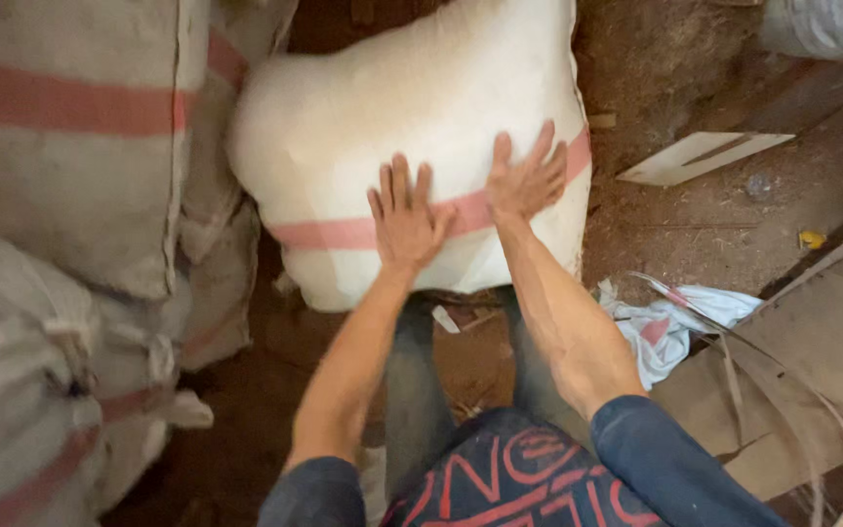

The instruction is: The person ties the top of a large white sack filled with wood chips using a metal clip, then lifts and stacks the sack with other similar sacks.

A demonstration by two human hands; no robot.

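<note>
A full white sack (392, 117) with a pink stripe stands on the dirt floor in front of me, between my legs and the far ground. My left hand (404, 217) lies flat on its near side, fingers spread, right on the pink stripe. My right hand (527, 178) presses flat beside it, a little higher and to the right, fingers also spread. Neither hand grips anything; both palms rest on the sack's cloth.
Several filled grey sacks with pink stripes (60, 127) are stacked at the left. A crumpled empty sack (670, 322) lies at the right by wooden boards (812, 342). A flat white board (700, 156) lies on the dirt floor at the upper right.
</note>
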